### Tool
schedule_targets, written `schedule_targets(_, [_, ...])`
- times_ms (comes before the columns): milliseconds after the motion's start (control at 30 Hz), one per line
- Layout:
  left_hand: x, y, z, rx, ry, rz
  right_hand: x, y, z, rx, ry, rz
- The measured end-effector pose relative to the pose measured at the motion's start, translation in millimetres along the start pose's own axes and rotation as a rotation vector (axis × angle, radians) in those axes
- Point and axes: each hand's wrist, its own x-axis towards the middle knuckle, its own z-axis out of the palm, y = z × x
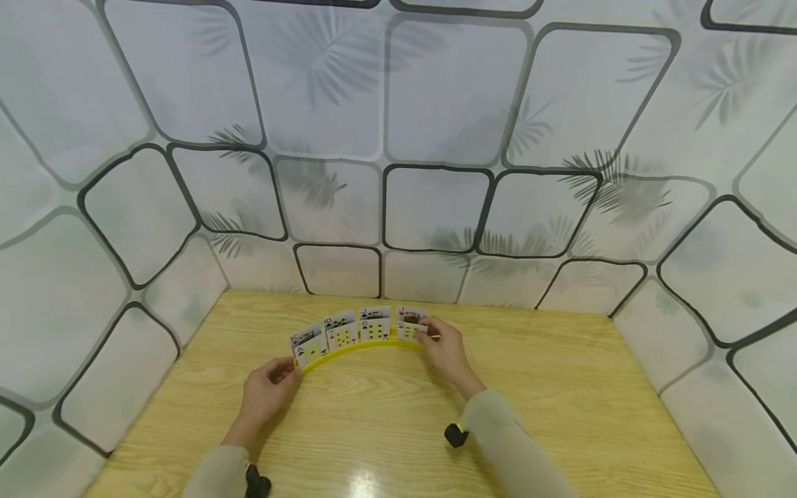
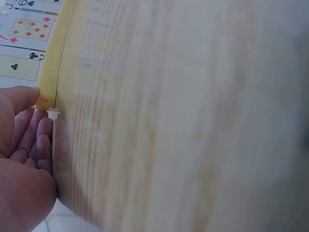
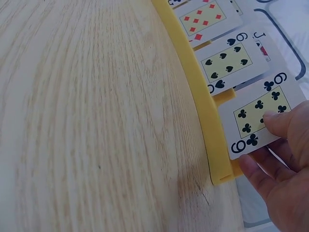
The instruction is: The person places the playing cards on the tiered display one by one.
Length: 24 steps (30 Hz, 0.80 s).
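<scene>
A curved yellow card holder stands on the table with playing cards upright in two rows. My left hand grips its left end, thumb in front and the other fingers curled behind. Next to that hand is a card of clubs. My right hand pinches the six of clubs at the holder's right end, thumb on its face. The card's lower edge is at the holder. Beside it stand the six of spades and the seven of diamonds. A jack shows behind the six of clubs.
The light wood table meets a patterned wall covering at the back and on both sides. Dark wrist devices sit at both sleeves. The other back-row cards rise above the front ones.
</scene>
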Motion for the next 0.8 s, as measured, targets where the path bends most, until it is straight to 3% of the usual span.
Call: schedule_targets(800, [1.5, -4.0, 2.3, -0.022, 0.013, 0.021, -1.3, -4.0, 1.0, -0.062, 0.015, -0.023])
